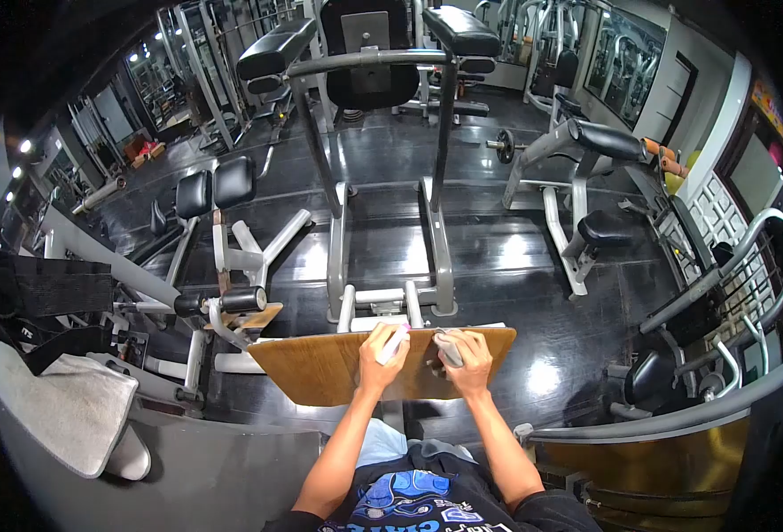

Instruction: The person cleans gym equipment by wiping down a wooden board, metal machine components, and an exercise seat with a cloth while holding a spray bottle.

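A brown wooden board stands in front of me, with its top edge running across below the machine frame. My left hand is at the board's upper edge, closed around a small white object with a pink end; its exact kind does not show. To its right, my right hand grips a crumpled grey cloth against the board near the same edge. Fingers of both hands partly cover what they hold.
A grey machine frame with black pads rises ahead. A padded bench stands left, and a curl bench right. A light towel lies at lower left. A curved grey rail runs along the lower right.
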`<action>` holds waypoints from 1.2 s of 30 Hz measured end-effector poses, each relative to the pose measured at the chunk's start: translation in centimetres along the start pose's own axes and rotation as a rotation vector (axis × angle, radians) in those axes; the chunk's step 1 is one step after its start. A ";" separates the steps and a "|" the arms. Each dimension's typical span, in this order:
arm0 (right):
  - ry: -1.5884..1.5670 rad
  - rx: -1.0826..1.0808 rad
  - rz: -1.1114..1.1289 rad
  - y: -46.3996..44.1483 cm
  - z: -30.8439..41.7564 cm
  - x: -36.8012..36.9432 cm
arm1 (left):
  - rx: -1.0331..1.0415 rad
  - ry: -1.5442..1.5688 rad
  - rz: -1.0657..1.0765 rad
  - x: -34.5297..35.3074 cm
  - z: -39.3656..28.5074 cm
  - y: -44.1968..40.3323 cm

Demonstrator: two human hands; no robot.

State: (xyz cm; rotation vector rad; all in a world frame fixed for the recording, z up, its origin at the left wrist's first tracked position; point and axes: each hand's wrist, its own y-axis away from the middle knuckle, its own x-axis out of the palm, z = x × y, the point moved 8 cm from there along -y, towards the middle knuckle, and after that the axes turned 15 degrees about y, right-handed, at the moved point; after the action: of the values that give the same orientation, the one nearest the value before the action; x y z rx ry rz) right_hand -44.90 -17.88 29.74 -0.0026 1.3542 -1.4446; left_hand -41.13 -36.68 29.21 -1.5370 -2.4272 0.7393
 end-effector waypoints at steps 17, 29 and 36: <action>0.012 0.057 0.010 -0.2 -0.6 -0.7 | 0.033 -0.029 0.080 -0.3 -0.1 0.3; -0.032 0.320 0.038 3.8 -6.2 -2.8 | -0.051 -0.049 0.163 3.8 -1.2 2.9; -0.079 0.288 -0.069 1.1 -4.0 -4.0 | -0.128 -0.158 0.233 4.6 -0.4 2.3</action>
State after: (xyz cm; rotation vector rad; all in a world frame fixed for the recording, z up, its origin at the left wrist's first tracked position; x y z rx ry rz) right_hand -45.02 -12.15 30.08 0.0804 1.0822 -1.6694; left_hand -41.21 -31.68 27.93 -1.9032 -2.4764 0.7865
